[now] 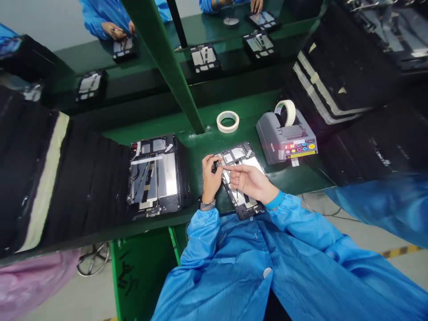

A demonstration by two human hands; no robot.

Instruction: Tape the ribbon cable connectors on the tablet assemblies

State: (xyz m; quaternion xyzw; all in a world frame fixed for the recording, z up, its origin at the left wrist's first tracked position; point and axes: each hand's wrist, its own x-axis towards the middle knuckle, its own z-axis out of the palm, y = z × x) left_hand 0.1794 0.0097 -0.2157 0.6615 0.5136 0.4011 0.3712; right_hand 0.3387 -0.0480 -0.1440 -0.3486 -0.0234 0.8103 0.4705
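Note:
An opened tablet lies slanted before me at the bench's front edge, with its inner parts, flat cables and bits of tape showing. My left hand is at its upper left edge, thumb and fingers closed around that corner. From the right, my right hand reaches over the tablet, one finger stretched toward my left thumb and the others loosely curled. The two hands' fingertips meet near the corner. Anything small between them is too fine to make out.
Left of my hands stands a stack of opened tablets. A tape roll lies behind, and a grey tape dispenser stands at right. Tall black stacks flank the bench. A green post rises ahead; co-workers' hands work beyond.

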